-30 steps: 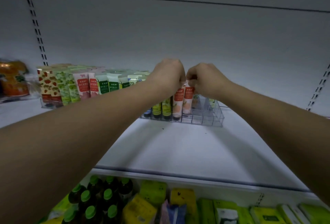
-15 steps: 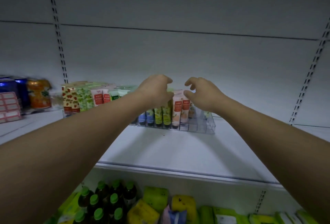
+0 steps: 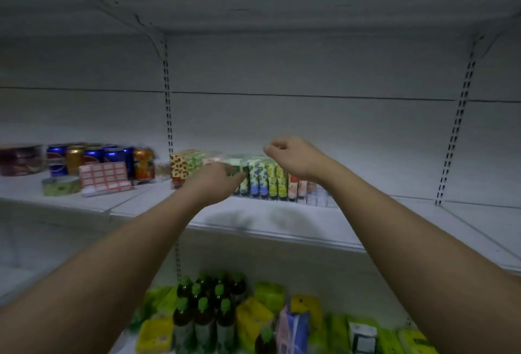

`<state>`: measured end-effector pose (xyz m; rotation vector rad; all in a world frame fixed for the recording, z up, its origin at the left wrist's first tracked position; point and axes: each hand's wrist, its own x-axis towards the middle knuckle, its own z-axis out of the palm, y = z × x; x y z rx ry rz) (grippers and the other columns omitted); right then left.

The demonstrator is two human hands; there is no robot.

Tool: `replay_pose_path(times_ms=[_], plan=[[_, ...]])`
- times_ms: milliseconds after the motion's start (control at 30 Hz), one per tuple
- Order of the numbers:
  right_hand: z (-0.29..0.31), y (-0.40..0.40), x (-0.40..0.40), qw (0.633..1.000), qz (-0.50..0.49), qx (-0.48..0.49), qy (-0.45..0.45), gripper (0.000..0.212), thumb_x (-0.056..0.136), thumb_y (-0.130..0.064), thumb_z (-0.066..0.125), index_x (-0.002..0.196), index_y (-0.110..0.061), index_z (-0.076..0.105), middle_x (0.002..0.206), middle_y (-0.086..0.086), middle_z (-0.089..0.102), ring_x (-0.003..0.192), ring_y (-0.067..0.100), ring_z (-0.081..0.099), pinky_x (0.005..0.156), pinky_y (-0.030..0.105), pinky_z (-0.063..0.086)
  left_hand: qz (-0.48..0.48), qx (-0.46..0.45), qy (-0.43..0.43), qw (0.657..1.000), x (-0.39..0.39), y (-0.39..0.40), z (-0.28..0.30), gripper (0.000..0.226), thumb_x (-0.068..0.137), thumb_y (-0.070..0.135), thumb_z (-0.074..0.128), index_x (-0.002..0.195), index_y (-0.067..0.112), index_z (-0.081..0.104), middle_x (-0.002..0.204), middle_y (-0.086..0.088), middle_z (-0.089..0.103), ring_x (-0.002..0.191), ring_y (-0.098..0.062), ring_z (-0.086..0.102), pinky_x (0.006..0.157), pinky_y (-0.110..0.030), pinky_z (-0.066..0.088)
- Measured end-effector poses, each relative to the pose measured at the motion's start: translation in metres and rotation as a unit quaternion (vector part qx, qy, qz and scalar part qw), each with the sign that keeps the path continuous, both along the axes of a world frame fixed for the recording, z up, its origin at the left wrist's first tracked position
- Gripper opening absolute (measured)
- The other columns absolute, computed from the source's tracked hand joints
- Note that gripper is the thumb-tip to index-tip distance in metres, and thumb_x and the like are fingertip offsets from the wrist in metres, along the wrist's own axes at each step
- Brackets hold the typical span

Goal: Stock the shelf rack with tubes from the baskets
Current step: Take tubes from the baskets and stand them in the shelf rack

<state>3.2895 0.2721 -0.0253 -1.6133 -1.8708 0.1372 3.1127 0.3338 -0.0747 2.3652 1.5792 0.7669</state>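
A clear plastic rack [image 3: 321, 198] stands on the middle white shelf [image 3: 282, 221] and holds a row of upright tubes [image 3: 265, 178] printed green, blue, yellow and peach. Its right end has free slots. My left hand [image 3: 217, 178], blurred, is in front of the left part of the row with fingers stretched toward the tubes and nothing in it. My right hand [image 3: 293, 159] hovers just above the peach tubes at the right of the row, fingers loosely curled, holding nothing. No basket is in view.
Left on the same shelf are drink cans [image 3: 93, 156], a flat tin [image 3: 60, 185] and a pink label sheet [image 3: 104, 177]. Another shelf [image 3: 253, 1] hangs overhead. The shelf below holds green-capped bottles [image 3: 203, 305] and yellow-green packs [image 3: 253, 320].
Both hands have let go of the peach tubes and drawn apart, the left one sliding left and down along the row, the right one lifting. The view has tilted up.
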Motion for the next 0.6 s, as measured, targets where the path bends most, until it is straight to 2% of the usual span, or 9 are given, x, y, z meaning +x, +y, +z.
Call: replay_pose_path(times_ms=[100,167,300,400,500,600], plan=[[-0.043,-0.023,-0.029,0.996,0.035,0.008,0.086,0.035,0.100,-0.038,0.044,0.121,-0.016,0.062,0.121,0.003,0.063,0.109,0.021,0.059,0.085,0.030,0.043,0.022,-0.069,-0.108,0.992,-0.022,-0.037,-0.051,0.050,0.097,0.050,0.044,0.124,0.013,0.063,0.127,-0.009,0.062,0.109,-0.027,0.059,0.085,-0.032,0.044],[-0.080,-0.032,-0.047,0.992,0.053,-0.013,0.114,0.035,0.100,-0.039,0.045,0.124,-0.017,0.059,0.124,0.001,0.060,0.112,0.018,0.055,0.089,0.031,0.042,0.040,-0.095,-0.128,0.986,-0.037,-0.058,-0.090,0.047,0.096,0.048,0.048,0.122,0.013,0.065,0.124,-0.008,0.064,0.108,-0.026,0.060,0.085,-0.030,0.045],[-0.150,-0.034,-0.079,0.988,0.067,-0.061,0.128,0.033,0.098,-0.041,0.048,0.119,-0.018,0.061,0.121,0.001,0.062,0.108,0.017,0.056,0.087,0.031,0.044,0.067,-0.144,-0.130,0.979,-0.068,-0.079,-0.162,0.040,0.095,0.042,0.052,0.112,0.011,0.070,0.111,-0.009,0.070,0.106,-0.026,0.063,0.081,-0.027,0.043],[-0.201,-0.030,-0.097,0.983,0.067,-0.109,0.129,0.027,0.097,-0.035,0.052,0.112,-0.017,0.065,0.115,0.004,0.066,0.104,0.018,0.059,0.088,0.028,0.045,0.084,-0.205,-0.083,0.972,-0.089,-0.083,-0.216,0.041,0.095,0.045,0.049,0.113,0.013,0.068,0.107,-0.009,0.070,0.098,-0.026,0.063,0.075,-0.027,0.042],[-0.261,-0.024,-0.109,0.975,0.070,-0.180,0.107,0.027,0.096,-0.036,0.053,0.108,-0.018,0.068,0.110,0.004,0.069,0.102,0.021,0.062,0.091,0.034,0.049,0.102,-0.254,-0.040,0.961,-0.102,-0.082,-0.272,0.039,0.095,0.045,0.049,0.105,0.014,0.069,0.103,-0.012,0.069,0.098,-0.029,0.063,0.072,-0.028,0.040],[-0.323,-0.020,-0.112,0.958,0.069,-0.266,0.078,0.028,0.096,-0.038,0.052,0.100,-0.015,0.066,0.095,0.003,0.066,0.088,0.022,0.060,0.072,0.030,0.044,0.107,-0.307,-0.041,0.945,-0.103,-0.084,-0.327,0.039,0.094,0.043,0.051,0.113,0.014,0.068,0.109,-0.013,0.068,0.103,-0.031,0.061,0.081,-0.032,0.047]])
